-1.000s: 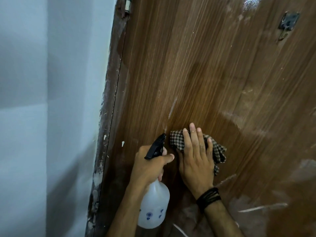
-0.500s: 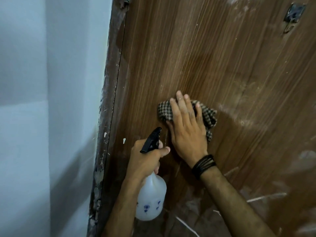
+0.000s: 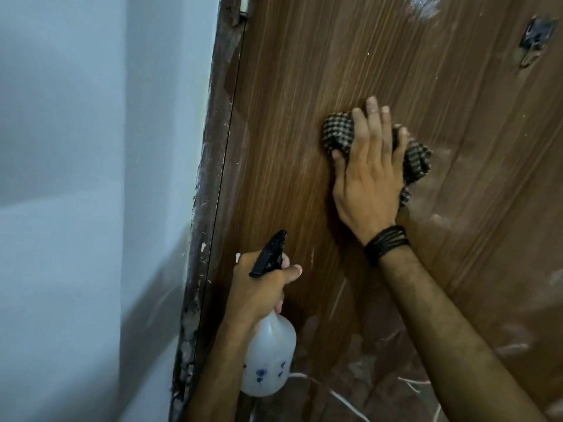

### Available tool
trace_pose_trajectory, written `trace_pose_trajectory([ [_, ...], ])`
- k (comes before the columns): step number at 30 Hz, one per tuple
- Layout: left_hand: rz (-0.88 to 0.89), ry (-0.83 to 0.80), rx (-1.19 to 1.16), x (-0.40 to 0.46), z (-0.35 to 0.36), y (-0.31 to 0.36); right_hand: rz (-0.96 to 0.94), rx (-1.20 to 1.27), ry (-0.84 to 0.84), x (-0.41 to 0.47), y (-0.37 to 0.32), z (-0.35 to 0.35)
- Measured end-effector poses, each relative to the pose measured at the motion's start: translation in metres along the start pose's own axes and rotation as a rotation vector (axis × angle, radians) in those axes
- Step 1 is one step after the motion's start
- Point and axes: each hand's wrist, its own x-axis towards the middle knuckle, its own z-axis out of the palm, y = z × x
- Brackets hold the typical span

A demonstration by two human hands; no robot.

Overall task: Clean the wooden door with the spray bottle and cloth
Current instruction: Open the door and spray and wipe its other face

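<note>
Since the earlier views we see the right hand (image 3: pixel 370 175) and the checked cloth (image 3: pixel 338 134) under it higher on the wooden door (image 3: pixel 304 86), clear above the black nozzle of the spray bottle (image 3: pixel 269 357), where a second ago they sat level with it and just beside the left hand (image 3: pixel 257 289). The left hand and bottle keep much the same place near the door's hinge edge. The right hand lies flat, fingers straight and spread over the bunched cloth, pressing it against the wood — the thumb tip shows at the cloth's lower left, and folds of the fabric stick out to the left of the fingers and to the right past the little finger. A black corded wristband (image 3: pixel 386 243) circles that wrist. Below and to the left, well apart from the cloth, the left hand grips the neck of the translucent white bottle, fingers curled round it with the thumb pointing right under the black trigger head; the bottle's body hangs below the fist, with small blue marks on it. White streaks and smears show on the lower door, a worn frame (image 3: pixel 210 178) runs along its left edge beside a pale wall (image 3: pixel 91 178), and a small dark metal hook (image 3: pixel 534 41) sits at upper right — blurred.
</note>
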Motion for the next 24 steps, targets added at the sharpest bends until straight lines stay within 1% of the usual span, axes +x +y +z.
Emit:
trace_pose_trajectory([
  [3,0.001,0.007,0.001,0.002,-0.001,0.000,-0.138,0.016,-0.086,-0.022,-0.016,0.006],
  [5,-0.004,0.009,0.010,0.002,-0.001,-0.002,-0.190,0.024,-0.127,-0.049,-0.022,0.010],
  [9,-0.019,-0.012,0.009,-0.003,-0.005,-0.004,-0.159,0.034,-0.121,-0.086,-0.023,0.015],
  [11,-0.018,-0.025,0.021,-0.006,-0.008,-0.004,-0.124,0.017,-0.101,-0.075,-0.020,0.014],
  [14,-0.008,-0.012,0.023,-0.007,-0.014,-0.002,-0.050,0.006,-0.049,-0.031,-0.018,0.012],
  [16,-0.004,0.007,0.027,-0.005,-0.017,0.000,-0.043,0.004,-0.020,-0.002,-0.023,0.011],
  [18,-0.009,0.025,0.017,-0.005,-0.020,0.001,-0.082,-0.012,-0.023,0.009,-0.030,0.013],
  [20,-0.010,0.032,0.008,-0.005,-0.022,0.003,-0.145,-0.003,-0.063,0.000,-0.037,0.016],
  [24,-0.016,0.037,0.030,-0.007,-0.026,0.004,-0.339,0.018,-0.172,-0.057,-0.049,0.024],
])
